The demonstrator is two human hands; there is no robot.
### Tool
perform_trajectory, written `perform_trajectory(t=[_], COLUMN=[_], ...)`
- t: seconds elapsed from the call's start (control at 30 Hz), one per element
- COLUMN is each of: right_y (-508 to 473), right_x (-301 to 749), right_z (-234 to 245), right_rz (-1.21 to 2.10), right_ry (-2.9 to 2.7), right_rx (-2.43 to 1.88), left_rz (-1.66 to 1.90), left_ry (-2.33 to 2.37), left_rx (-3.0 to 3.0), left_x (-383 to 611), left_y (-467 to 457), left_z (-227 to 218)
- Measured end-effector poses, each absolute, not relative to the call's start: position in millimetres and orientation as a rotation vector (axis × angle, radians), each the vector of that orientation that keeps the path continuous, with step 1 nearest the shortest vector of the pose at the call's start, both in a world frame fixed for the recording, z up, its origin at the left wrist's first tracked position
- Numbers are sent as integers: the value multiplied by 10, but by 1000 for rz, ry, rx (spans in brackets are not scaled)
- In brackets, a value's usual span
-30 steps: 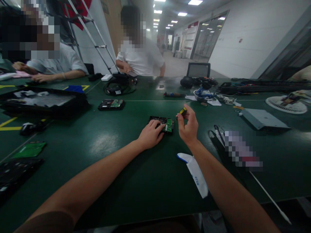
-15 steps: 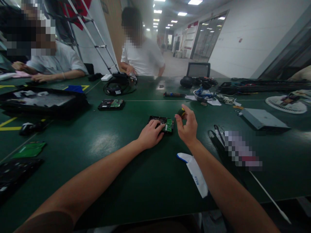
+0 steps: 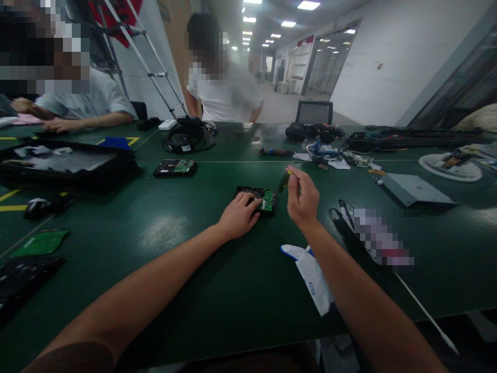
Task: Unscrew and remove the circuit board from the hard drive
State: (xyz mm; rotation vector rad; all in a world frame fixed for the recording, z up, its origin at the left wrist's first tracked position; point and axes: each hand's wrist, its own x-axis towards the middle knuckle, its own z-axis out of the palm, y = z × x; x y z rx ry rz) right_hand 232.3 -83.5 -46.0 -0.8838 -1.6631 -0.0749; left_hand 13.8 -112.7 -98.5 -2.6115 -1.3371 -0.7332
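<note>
A hard drive (image 3: 267, 201) with a green circuit board facing up lies on the green table. Across its left part is my left hand (image 3: 239, 215), fingers over the top and thumb by the near edge, gripping it against the table. My right hand (image 3: 303, 197) is closed around a screwdriver (image 3: 284, 181) with a dark green and yellow handle. The screwdriver slants down and left beside the drive's right end; whether its tip touches the drive is too small to tell. A white packet with blue edges (image 3: 313, 282) lies near my right forearm.
Another hard drive (image 3: 175, 168) lies farther left. A black tray (image 3: 70, 163) and a green circuit board (image 3: 41, 242) are at left. A grey metal box (image 3: 417, 189), a white fan grille (image 3: 450, 168) and a bowl of wires (image 3: 324, 151) stand right. Two people are across the table.
My right hand has turned and shifted slightly right, and more of the screwdriver now shows, slanting toward the drive. My left hand stays on the drive. The view has shifted a little.
</note>
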Motion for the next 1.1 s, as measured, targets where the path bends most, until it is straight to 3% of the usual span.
perform_trajectory(t=[0.17, 0.87, 1.1], right_y=[-859, -714, -626], right_x=[2345, 2291, 2313], right_z=[-249, 79, 55], right_rz=[13, 943, 903], right_ry=[-1652, -1592, -1613], right_rx=[-953, -996, -949], left_rz=[-730, -734, -710], left_ry=[-1344, -1320, -1327], left_rx=[-2612, -2605, -2607], left_x=[132, 125, 124], left_y=[-1122, -1121, -1126], left_z=[-993, -988, -989])
